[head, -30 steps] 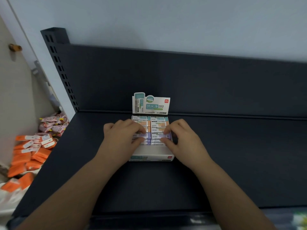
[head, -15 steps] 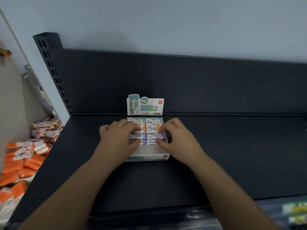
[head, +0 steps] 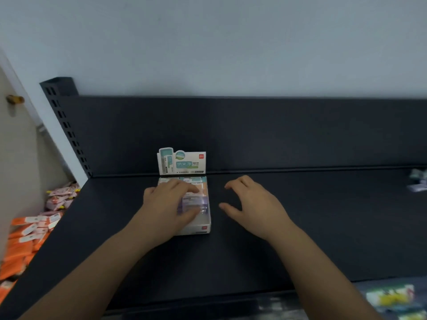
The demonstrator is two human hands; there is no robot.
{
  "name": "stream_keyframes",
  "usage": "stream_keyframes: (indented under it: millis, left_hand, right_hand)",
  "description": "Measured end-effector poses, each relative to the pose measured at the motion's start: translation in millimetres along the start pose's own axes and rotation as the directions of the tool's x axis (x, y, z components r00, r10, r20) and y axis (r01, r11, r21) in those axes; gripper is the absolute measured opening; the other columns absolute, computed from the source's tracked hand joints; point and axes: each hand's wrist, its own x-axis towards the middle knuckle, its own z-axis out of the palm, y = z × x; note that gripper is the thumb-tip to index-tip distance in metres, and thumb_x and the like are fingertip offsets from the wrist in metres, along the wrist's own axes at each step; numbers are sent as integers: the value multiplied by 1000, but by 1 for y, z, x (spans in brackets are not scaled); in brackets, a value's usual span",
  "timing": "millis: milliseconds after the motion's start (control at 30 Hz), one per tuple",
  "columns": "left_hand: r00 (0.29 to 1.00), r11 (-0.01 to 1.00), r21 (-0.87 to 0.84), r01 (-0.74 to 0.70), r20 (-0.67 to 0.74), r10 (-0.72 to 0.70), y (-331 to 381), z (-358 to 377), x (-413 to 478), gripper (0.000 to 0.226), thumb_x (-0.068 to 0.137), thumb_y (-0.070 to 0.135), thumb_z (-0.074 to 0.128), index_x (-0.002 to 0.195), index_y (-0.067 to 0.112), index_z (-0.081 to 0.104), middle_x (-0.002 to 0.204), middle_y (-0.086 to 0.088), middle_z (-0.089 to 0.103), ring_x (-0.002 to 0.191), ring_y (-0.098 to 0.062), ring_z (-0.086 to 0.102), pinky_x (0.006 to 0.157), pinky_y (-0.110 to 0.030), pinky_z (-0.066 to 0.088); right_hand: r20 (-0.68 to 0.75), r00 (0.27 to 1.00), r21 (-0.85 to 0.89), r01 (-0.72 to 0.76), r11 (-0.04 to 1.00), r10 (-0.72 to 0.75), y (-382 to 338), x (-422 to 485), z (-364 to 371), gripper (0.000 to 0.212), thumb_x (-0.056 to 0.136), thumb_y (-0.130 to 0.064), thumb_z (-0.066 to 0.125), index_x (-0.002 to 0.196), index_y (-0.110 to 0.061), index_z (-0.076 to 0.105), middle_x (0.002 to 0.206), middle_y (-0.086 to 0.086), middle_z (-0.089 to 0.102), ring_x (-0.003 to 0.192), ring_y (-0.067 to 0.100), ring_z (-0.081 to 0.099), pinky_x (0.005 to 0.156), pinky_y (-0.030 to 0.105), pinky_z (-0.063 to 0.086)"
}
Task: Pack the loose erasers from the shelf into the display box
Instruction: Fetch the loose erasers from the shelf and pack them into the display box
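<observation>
The white display box [head: 203, 228] stands on the dark shelf [head: 300, 227], its printed header card [head: 182, 162] upright at the back. Rows of teal, orange and purple erasers [head: 203, 199] fill most of it; the front strip looks bare. My left hand [head: 168, 204] lies over the box's left half, with fingers on the erasers and the thumb by the purple row. My right hand [head: 251, 206] hovers just right of the box, fingers spread and holding nothing. Loose erasers [head: 418, 183] lie blurred at the shelf's far right edge.
The shelf's back panel [head: 254, 135] rises right behind the box. To the left, below shelf level, lie orange packets [head: 20, 248] and pink packets [head: 62, 199]. Blurred packaged goods [head: 390, 296] sit on a lower level at bottom right.
My right hand has left the erasers in the box and moved right, opening over the shelf. My left hand stays on the box. The view has swung right, bringing loose erasers into sight.
</observation>
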Motion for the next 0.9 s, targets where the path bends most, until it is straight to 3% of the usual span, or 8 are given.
stream_keyframes:
  millis: [133, 267, 633, 767, 900]
  left_hand:
    - [993, 999, 3, -46, 111, 45, 47, 10, 13, 54, 84, 56, 57, 133, 43, 37, 134, 19, 40, 126, -7, 37, 109, -37, 27]
    - [991, 995, 52, -91, 106, 85, 108, 34, 29, 64, 86, 58, 54, 142, 38, 29, 140, 16, 34, 129, -8, 33, 111, -37, 26]
    - [990, 992, 43, -117, 87, 113, 256, 123, 50, 67, 90, 58, 47, 147, 34, 20, 147, 16, 28, 134, -6, 27, 113, -33, 16]
    - [987, 993, 30, -116, 119, 112, 289, 143, 58, 67, 90, 57, 48, 146, 35, 19, 147, 17, 26, 135, -6, 26, 113, -33, 16]
    - [978, 987, 39, -155, 148, 147, 308, 155, 70, 66, 90, 58, 47, 146, 37, 19, 147, 17, 27, 134, -5, 27, 113, -33, 17]
  right_hand:
    - [36, 999, -6, -28, 1000, 28, 45, -19, -25, 51, 92, -53, 50, 137, -32, 37, 136, -9, 42, 117, 14, 46, 90, 32, 47]
    - [32, 997, -20, -66, 998, 67, 97, -47, -49, 55, 92, -52, 51, 141, -32, 34, 139, -9, 41, 121, 15, 44, 93, 31, 46]
    - [56, 985, -66, -158, 985, 162, 255, -136, -114, 59, 91, -49, 54, 142, -26, 36, 142, -6, 43, 125, 19, 44, 101, 34, 42]
    - [66, 979, -46, -189, 981, 192, 288, -155, -124, 59, 92, -46, 54, 144, -26, 34, 143, -6, 41, 127, 19, 41, 103, 30, 39]
    - [59, 976, -41, -208, 977, 210, 306, -162, -123, 58, 92, -45, 53, 143, -26, 34, 142, -6, 42, 125, 20, 43, 101, 35, 41]
